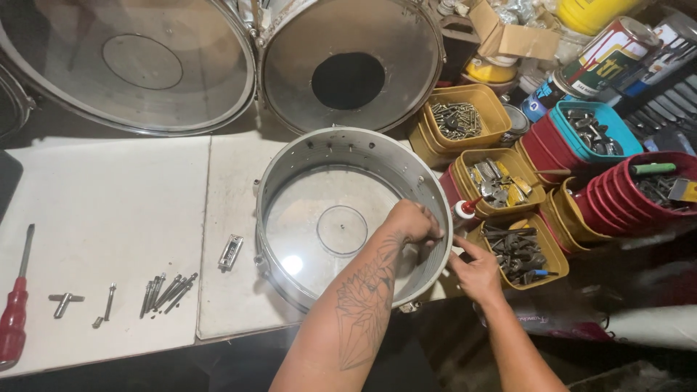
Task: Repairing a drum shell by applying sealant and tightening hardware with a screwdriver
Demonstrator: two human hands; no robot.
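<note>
White workbench board (109, 218) carries a metal snare drum shell (348, 149) lying flat. Left hand (414, 221) reaches inside the shell, fingers curled against the inner wall at its right side; what they pinch is hidden. Right hand (475, 270) sits just outside the same wall, fingers closed on the rim area, grip unclear. Beside: loose screws (168, 292), drum key (64, 301), red screwdriver (14, 312), yellow tubs of hardware (519, 250).

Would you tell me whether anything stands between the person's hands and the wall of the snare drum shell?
Nothing visible does. The left hand is already inside the drum shell at its right wall, and the right hand sits just outside that same wall, with only the wall itself between them.
</note>
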